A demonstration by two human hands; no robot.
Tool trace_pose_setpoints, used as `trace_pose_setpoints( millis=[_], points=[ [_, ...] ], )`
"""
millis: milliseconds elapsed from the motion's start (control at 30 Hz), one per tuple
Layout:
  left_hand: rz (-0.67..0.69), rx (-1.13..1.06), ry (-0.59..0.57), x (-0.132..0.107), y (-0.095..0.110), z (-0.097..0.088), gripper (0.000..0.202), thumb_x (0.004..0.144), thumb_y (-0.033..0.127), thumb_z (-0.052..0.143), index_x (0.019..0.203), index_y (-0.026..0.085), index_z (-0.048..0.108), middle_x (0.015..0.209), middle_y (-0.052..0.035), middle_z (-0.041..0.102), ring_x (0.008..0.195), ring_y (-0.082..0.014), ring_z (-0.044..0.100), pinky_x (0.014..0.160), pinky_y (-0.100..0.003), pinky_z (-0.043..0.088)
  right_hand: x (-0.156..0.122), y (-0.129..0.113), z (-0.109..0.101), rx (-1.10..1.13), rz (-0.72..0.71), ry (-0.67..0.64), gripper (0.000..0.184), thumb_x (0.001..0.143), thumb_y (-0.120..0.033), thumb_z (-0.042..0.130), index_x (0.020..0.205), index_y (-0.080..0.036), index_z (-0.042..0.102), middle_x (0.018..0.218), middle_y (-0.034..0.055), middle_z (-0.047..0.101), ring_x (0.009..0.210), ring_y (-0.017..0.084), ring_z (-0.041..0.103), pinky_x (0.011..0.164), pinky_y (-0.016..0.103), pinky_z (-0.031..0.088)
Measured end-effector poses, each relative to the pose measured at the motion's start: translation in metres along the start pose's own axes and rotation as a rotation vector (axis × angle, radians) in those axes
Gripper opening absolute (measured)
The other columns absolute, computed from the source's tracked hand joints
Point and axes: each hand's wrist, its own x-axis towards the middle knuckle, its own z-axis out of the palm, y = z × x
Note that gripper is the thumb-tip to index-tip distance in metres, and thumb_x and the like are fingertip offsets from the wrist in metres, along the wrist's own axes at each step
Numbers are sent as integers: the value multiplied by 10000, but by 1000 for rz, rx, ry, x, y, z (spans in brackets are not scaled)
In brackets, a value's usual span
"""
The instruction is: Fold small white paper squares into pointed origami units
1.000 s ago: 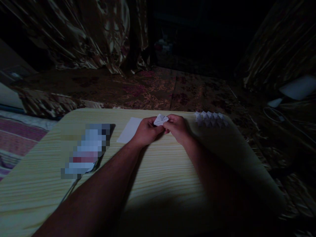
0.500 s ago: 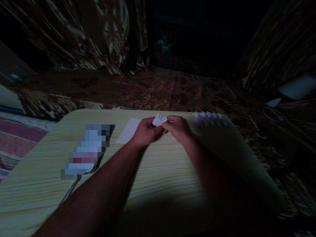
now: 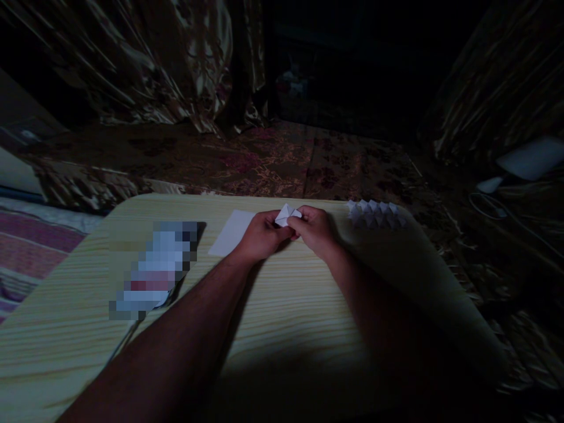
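A small piece of folded white paper (image 3: 287, 214) with crease lines is pinched between my two hands, above the far part of the wooden table. My left hand (image 3: 263, 235) grips its left and lower side, the fingers mostly hidden behind it. From the right, my right hand (image 3: 314, 228) closes on it with the thumb lying across the front. A stack of flat white paper (image 3: 231, 232) lies just left of my left hand, partly covered by it. Several folded white paper pieces (image 3: 376, 214) stand in rows to the right of my right hand.
A phone-like device (image 3: 154, 267), blurred out, lies on the left of the pale wooden table (image 3: 282, 305), with a cable (image 3: 121, 343) running toward me. Beyond the table's far edge is a patterned cloth surface (image 3: 247, 161) below curtains. A white object with a cord (image 3: 529, 158) sits at right.
The folded paper has shifted slightly to the right and turned a little in my fingers. Both hands keep hold of it, and the other things on the table stay put.
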Motion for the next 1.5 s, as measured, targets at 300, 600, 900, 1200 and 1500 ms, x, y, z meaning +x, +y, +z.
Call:
trace_pose_setpoints(
  millis=[300,600,900,1200,1500],
  points=[
    [-43,-92,55,1,4,-4,162,677,218,660,804,118,662,701,-34,664,582,-122,566,549,-225,400,2,4,-7,137,10,-95,58,671,-204,606,681,-152,582,499,-36,593,447,94,562,480,197,430],
    [-37,-54,55,2,0,-6,163,690,217,650,822,121,652,715,-28,661,577,-116,554,537,-221,383,2,5,-8,155,29,-98,87,668,-222,630,663,-160,569,503,-31,598,453,99,569,486,202,433],
    [3,61,31,-1,3,1,168,688,255,661,786,118,657,702,-15,642,592,-113,536,549,-222,374,1,3,-6,216,11,-72,185,653,-267,681,780,-176,581,644,-39,621,499,83,544,452,191,439],
    [-4,55,332,2,-1,-3,140,672,269,658,707,161,576,595,33,540,485,-70,425,469,-201,306,2,3,-5,60,50,-30,110,682,-244,595,755,-162,590,570,-37,578,472,80,519,453,189,426],
    [-34,7,343,2,1,3,158,673,286,655,734,169,567,554,39,533,436,-63,401,421,-190,274,1,1,-3,103,25,-12,199,679,-324,641,802,-178,586,709,-19,614,605,104,561,475,192,465]
  ],
)
